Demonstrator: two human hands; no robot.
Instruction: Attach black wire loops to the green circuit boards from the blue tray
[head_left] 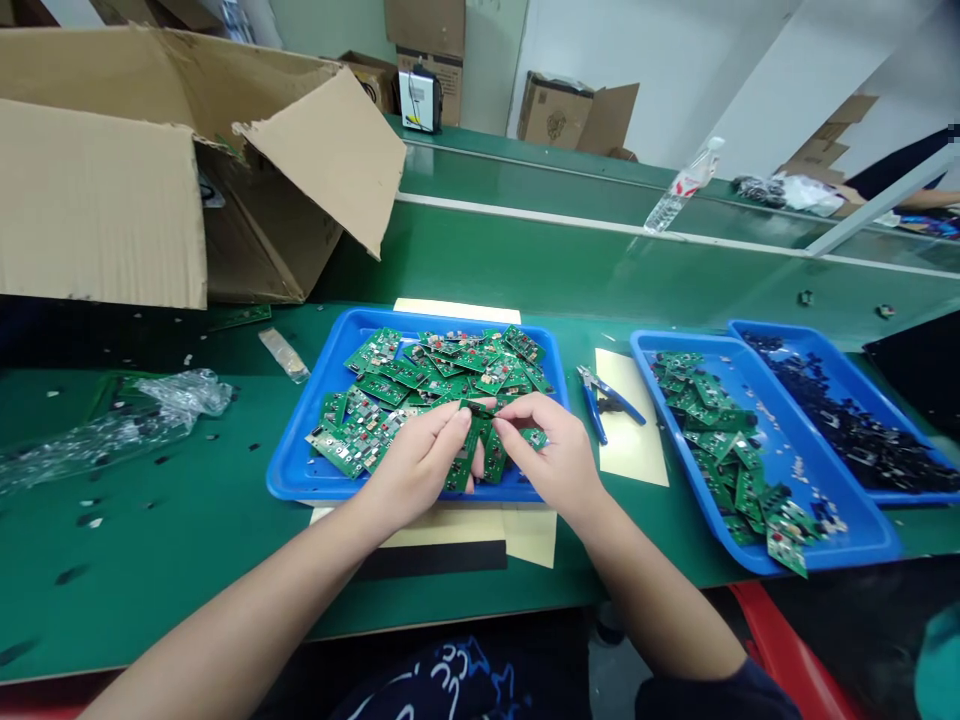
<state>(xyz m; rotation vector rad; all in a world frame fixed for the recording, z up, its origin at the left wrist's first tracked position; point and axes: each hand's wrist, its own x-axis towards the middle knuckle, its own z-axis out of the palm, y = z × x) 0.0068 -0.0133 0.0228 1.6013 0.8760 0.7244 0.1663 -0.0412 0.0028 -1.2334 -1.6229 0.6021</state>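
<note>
Over the front part of a blue tray [281,455] piled with green circuit boards [401,372], my left hand [424,455] grips a green circuit board [461,462] between thumb and fingers. My right hand [551,450] is at the board's upper right edge, its thumb and index finger pinched together. Whatever small part sits between those fingertips is too small to name. Another green board [493,458] shows between the two hands, just above the tray's front.
Blue-handled cutters [592,405] lie on yellow paper [634,465] at the right. Beyond are a blue tray of boards [862,548] and one of black parts [919,492]. A large cardboard box [97,200], plastic wrap [180,395] and scraps are left. A bottle [682,188] stands behind.
</note>
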